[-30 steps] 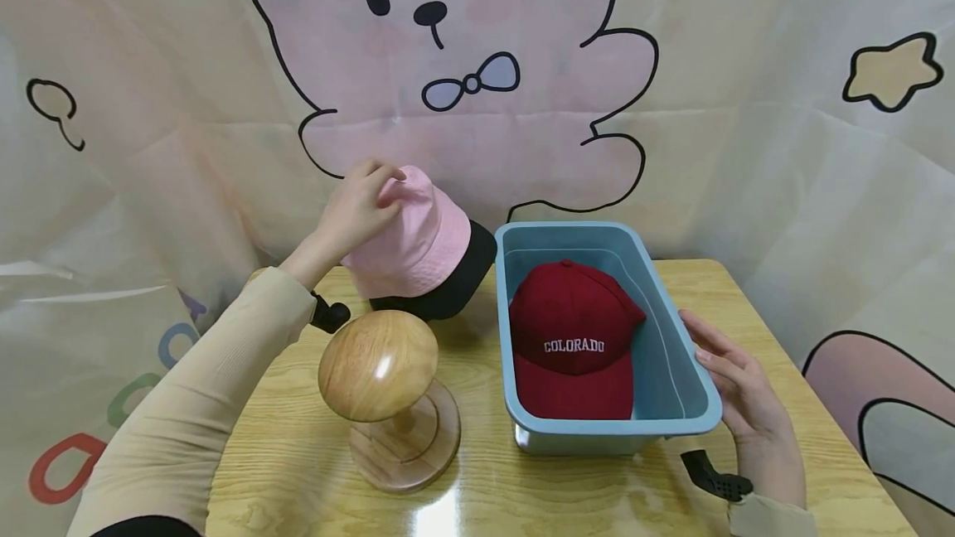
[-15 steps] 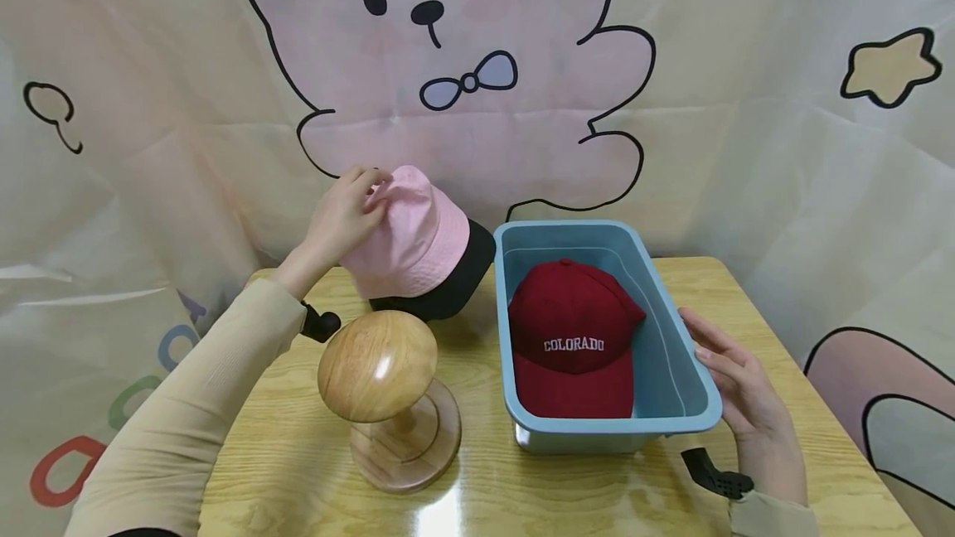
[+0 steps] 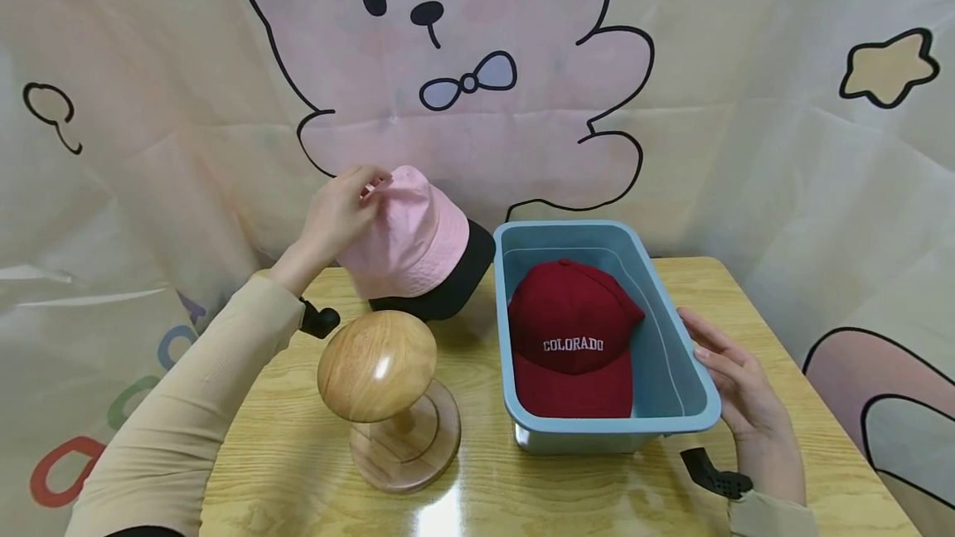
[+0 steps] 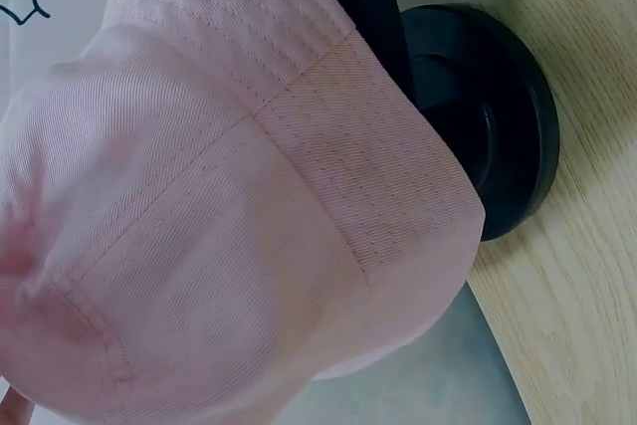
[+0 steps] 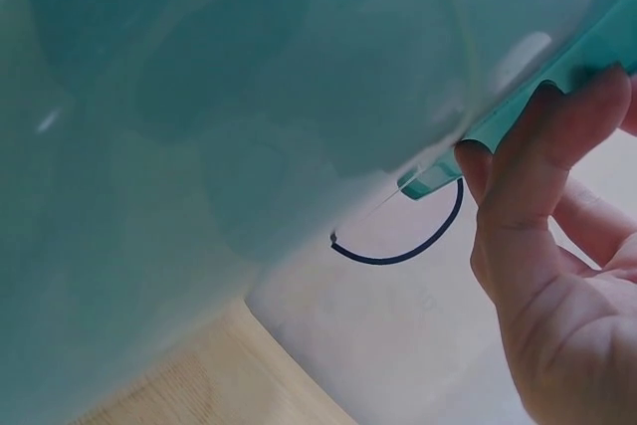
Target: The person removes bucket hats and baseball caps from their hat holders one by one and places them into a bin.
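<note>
My left hand (image 3: 336, 210) has its fingers curled at the upper left of a pink bucket hat's (image 3: 406, 243) crown. In the left wrist view the hat (image 4: 229, 176) fills the left side, creased at the far left, with a bit of finger (image 4: 14, 410) in the lower corner. A black curved piece (image 3: 448, 284) shows below its brim; from the wrist, a black round base (image 4: 488, 126) stands beside it. My right hand (image 3: 753, 392) holds the right rim of a blue plastic bin (image 3: 615, 425), where fingertips (image 5: 597, 111) pinch the edge. Inside lies a red cap (image 3: 574, 330) lettered COLORADO.
A wooden hat stand (image 3: 380, 367) with a domed top and round foot is in front of the pink hat, left of the bin. All stand on a wooden table (image 3: 477, 487). Directly behind hangs a printed cloth (image 3: 537, 156) with a cartoon bear.
My left hand has drawn back a little to the left from over the hat's crown, then stayed there. The bucket hat, bin and right hand keep their places.
</note>
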A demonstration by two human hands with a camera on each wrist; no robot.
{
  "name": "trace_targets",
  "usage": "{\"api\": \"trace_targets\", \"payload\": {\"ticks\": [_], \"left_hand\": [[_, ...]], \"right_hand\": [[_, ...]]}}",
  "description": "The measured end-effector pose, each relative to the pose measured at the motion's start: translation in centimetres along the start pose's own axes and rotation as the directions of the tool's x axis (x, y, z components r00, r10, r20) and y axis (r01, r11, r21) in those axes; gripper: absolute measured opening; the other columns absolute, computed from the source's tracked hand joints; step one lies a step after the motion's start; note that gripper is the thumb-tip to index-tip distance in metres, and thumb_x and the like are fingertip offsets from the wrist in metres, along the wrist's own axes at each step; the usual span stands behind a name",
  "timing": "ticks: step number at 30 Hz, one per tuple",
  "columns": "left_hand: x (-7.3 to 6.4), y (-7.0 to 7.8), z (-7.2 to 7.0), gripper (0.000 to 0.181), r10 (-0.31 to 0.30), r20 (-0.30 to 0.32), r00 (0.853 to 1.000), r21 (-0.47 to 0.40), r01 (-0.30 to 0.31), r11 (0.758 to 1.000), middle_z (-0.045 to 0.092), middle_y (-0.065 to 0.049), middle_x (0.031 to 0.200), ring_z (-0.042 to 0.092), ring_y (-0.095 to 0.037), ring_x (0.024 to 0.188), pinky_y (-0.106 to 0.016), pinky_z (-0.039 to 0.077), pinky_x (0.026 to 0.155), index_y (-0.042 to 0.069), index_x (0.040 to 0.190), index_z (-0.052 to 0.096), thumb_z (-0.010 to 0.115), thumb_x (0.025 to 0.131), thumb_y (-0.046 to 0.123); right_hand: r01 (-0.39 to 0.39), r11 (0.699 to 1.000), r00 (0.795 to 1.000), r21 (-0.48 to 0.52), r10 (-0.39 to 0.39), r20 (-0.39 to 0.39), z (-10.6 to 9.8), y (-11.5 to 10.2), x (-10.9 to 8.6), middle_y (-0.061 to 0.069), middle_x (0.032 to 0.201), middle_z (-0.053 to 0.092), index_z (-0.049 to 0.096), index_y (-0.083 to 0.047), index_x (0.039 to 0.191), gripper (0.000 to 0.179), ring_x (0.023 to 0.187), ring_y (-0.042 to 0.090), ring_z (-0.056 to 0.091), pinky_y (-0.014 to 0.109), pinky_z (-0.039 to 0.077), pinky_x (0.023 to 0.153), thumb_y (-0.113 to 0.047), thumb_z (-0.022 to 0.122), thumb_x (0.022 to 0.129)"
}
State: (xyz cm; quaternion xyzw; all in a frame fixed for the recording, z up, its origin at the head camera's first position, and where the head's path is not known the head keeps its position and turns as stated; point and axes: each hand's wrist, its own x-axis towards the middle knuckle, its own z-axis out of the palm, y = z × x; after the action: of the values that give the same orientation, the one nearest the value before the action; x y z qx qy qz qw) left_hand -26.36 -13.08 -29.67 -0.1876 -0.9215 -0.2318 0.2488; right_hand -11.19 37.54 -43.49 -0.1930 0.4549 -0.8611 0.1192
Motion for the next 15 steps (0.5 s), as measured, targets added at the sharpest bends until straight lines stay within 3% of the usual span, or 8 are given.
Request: {"api": "trace_targets", "payload": {"ticks": [9,15], "left_hand": [[0.52,0.07,-0.31,0.022,0.034,-0.049,0.998,0.000,-0.034,0.999,0.070,-0.011,0.100,0.062,-0.029,0.085,-0.044,0.049,0.077,0.009,0.102,0.069,0.055,0.088,0.001],[1.00,0.39,-0.64,0.021,0.039,-0.060,0.997,0.001,-0.039,0.999,0.071,-0.012,0.101,0.064,-0.030,0.093,-0.045,0.050,0.084,0.007,0.101,0.070,0.055,0.088,0.000]], "right_hand": [[0.004,1.000,1.000,-0.013,-0.004,-0.009,0.01,-0.03,-0.10,-0.001,0.138,0.055,0.042,-0.011,0.145,0.053,0.115,0.017,0.064,0.030,0.053,0.092,0.008,0.023,0.100],[0.009,1.000,1.000,0.000,-0.009,0.016,0.05,0.01,-0.15,0.000,0.138,0.053,0.039,-0.009,0.146,0.053,0.116,0.017,0.063,0.029,0.052,0.093,0.008,0.021,0.099]]}}
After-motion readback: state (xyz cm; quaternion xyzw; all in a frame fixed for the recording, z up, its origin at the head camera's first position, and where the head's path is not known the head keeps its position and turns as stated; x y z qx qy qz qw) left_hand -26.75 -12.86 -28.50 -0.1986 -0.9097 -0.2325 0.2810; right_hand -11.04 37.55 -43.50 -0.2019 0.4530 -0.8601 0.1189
